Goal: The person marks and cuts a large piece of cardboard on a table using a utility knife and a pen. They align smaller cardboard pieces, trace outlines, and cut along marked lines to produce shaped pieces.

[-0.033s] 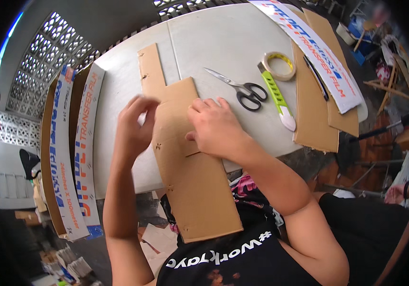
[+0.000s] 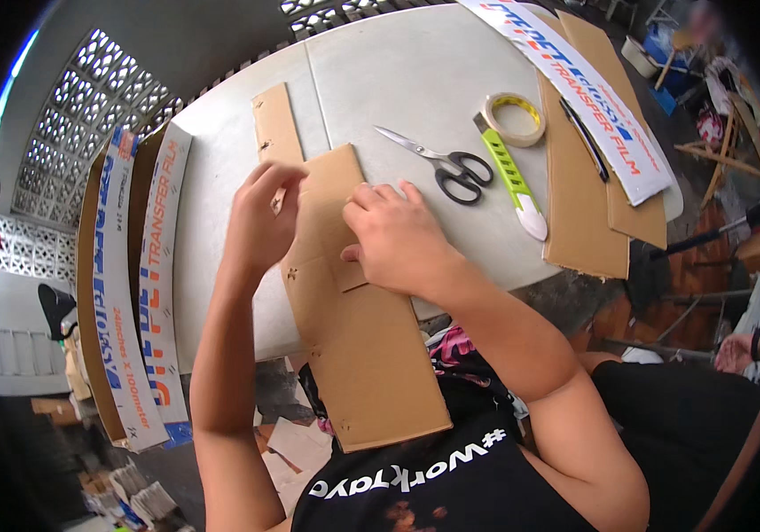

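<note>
A long brown cardboard strip (image 2: 367, 372) reaches from the tabletop over the near edge towards my body. On it lies a shorter cardboard piece (image 2: 330, 182), whose near corner shows beside my right thumb. My right hand (image 2: 398, 232) presses on this piece with curled fingers at its right edge. Over the left edge of the cardboard my left hand (image 2: 265, 213) is closed in a pinch, thumb and fingertips together. Whatever it may hold is too small to make out. Small torn marks dot the long strip's left side.
Right of my hands lie black-handled scissors (image 2: 460, 176), a green and white cutter (image 2: 515, 188) and a tape roll (image 2: 517, 121). Further right are cardboard sheets (image 2: 575, 213), a printed white panel (image 2: 588, 102) and a black pen (image 2: 584, 137). Long printed cartons (image 2: 156, 293) stand at left.
My left hand has shifted slightly, its fingertips nearer the cardboard. My right hand stays pressed on the cardboard piece. The whole view has moved a little.
</note>
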Demonstrator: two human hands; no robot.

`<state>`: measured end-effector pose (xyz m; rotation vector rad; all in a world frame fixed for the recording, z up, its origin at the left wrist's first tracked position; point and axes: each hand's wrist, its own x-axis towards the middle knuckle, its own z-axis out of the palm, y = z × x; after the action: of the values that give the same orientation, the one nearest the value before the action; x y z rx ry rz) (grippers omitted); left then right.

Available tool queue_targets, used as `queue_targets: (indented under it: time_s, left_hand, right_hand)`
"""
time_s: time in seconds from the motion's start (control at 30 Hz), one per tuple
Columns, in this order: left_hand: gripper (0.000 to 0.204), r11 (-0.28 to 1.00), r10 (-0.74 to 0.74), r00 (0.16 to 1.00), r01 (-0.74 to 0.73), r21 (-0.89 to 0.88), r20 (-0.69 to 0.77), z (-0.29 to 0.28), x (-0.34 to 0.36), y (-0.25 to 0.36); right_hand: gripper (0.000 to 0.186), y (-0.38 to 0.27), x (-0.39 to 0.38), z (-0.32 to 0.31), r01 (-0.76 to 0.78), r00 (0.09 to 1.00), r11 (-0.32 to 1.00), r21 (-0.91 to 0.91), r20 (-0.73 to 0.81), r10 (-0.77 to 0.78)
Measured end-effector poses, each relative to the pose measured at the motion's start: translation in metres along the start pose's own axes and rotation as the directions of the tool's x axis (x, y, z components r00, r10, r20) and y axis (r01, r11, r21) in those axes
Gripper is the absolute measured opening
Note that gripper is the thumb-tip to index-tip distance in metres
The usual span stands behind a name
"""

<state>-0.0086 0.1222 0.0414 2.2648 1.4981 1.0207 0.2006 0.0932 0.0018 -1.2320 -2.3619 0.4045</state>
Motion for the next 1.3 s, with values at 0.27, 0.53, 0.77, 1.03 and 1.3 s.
queue_targets:
  time_s: [0.27, 0.53, 0.77, 1.03, 1.3]
  left_hand:
    - [0.023, 0.961, 0.000, 0.998, -0.015, 0.276, 0.057, 0.080, 0.047, -0.037]
    - [0.021, 0.936, 0.072, 0.996, -0.084, 0.343, 0.048, 0.084, 0.047, -0.033]
    - [0.023, 0.940, 0.050, 0.995, -0.076, 0.333, 0.086, 0.083, 0.050, -0.047]
    - [0.024, 0.934, 0.038, 0.995, -0.067, 0.350, 0.087, 0.083, 0.050, -0.043]
    - [0.024, 0.943, 0.004, 0.995, -0.036, 0.331, 0.097, 0.081, 0.050, -0.041]
  right_hand:
    - [0.044, 0.008, -0.004, 0.007, -0.037, 0.997, 0.999, -0.002, -0.066, 0.037]
    - [0.024, 0.031, -0.045, -0.013, -0.057, 0.940, 0.975, 0.213, -0.317, 0.124]
    - [0.021, 0.017, -0.091, -0.015, 0.011, 0.922, 0.984, 0.176, -0.383, 0.059]
    - [0.027, 0.013, -0.092, -0.008, -0.011, 0.939, 1.000, 0.015, -0.344, 0.016]
    - [0.041, 0.011, -0.092, -0.007, 0.081, 0.971, 0.993, -0.080, -0.220, -0.097]
